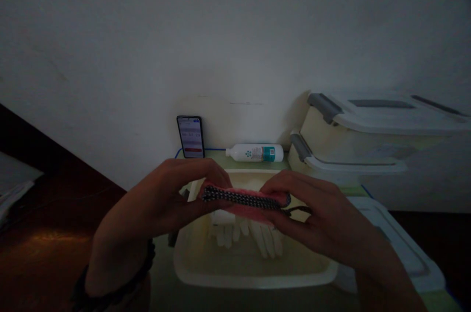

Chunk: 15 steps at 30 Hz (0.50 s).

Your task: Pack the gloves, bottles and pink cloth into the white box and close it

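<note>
Between both hands, above the bin, is a flat folded pink cloth (253,212) with a black-and-white braided edge facing me. What kind of cloth article it is I cannot tell. My left hand (187,194) pinches its left end, thumb below and fingers above. My right hand (305,204) grips the right end the same way, and a thin dark loop sticks out beside its fingers. Underneath, an open cream plastic bin (253,281) holds white gloves (267,241) and a white object (223,217) partly hidden by the cloth.
A phone (190,136) showing a timer leans on the wall behind the bin. Beside it a white bottle (254,153) lies on its side. Lidded storage boxes (368,145) are stacked at the right, and a pale lid (401,243) lies nearer to me.
</note>
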### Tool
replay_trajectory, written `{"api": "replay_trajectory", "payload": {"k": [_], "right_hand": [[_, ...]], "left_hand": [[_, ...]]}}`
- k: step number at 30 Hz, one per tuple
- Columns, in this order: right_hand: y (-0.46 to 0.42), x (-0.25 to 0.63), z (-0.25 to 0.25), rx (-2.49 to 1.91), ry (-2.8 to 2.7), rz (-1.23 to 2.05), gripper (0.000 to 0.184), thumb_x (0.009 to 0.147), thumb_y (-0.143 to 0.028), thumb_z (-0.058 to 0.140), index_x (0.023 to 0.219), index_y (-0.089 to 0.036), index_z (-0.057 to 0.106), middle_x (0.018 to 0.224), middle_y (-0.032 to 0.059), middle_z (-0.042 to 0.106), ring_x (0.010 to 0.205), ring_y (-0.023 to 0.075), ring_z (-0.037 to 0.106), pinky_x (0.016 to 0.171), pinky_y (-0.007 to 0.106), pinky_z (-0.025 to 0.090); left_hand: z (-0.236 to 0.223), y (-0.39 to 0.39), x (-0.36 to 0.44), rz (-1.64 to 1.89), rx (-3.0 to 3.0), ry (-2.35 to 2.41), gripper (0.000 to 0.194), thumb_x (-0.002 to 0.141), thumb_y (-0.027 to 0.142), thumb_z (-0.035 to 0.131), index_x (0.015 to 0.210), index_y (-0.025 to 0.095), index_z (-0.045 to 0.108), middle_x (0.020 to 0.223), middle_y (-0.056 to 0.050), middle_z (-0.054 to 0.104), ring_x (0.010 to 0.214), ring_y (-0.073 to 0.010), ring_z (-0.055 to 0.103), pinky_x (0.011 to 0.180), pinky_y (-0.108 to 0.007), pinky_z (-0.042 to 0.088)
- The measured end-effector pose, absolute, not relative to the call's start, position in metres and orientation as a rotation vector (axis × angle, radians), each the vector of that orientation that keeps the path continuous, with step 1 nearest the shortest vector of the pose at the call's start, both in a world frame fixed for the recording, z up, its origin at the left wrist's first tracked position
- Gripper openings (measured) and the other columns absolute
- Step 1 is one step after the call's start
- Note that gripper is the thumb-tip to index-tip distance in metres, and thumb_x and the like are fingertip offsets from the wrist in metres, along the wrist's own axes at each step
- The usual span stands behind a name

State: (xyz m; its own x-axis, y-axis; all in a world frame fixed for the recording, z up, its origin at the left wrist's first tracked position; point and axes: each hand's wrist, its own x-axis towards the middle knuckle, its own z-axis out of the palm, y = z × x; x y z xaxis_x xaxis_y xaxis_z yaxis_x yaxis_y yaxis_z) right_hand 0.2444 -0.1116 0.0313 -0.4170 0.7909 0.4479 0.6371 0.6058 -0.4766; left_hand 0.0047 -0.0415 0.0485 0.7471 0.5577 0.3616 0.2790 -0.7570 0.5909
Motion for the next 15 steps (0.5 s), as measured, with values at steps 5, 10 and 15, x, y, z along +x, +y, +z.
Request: {"api": "replay_trajectory", "payload": {"k": [5,10,15], "right_hand": [[-0.113,0.249,0.03,-1.127,-2.138,0.242,0.018,0.083,-0.017,0.061,0.097,-0.02,0.052,0.082,-0.0021,0.063,0.07,0.0093,0.058,0.065,0.019,0.047],[-0.113,0.252,0.029,-1.141,-2.136,0.236,0.012,0.086,-0.02,0.057,0.097,-0.02,0.052,0.081,-0.0011,0.063,0.069,0.0101,0.06,0.063,0.02,0.049],[-0.111,0.255,0.027,-1.194,-2.117,0.276,0.022,0.086,-0.026,0.059,0.107,-0.022,0.053,0.088,0.0013,0.066,0.073,0.0134,0.063,0.065,0.024,0.052]], "left_hand": [[0.05,-0.04,0.003,0.787,2.485,0.562,0.013,0.084,0.017,0.062,0.094,0.025,0.06,0.081,0.007,0.071,0.069,-0.0081,0.066,0.062,-0.013,0.049],[0.05,-0.04,0.001,0.78,2.505,0.6,0.022,0.086,0.012,0.058,0.102,0.027,0.061,0.084,0.009,0.072,0.069,-0.0058,0.066,0.06,-0.011,0.047],[0.047,-0.049,0.009,0.902,2.475,0.718,0.016,0.09,0.015,0.052,0.1,0.024,0.06,0.085,0.007,0.07,0.076,-0.0075,0.065,0.071,-0.015,0.047]]}}
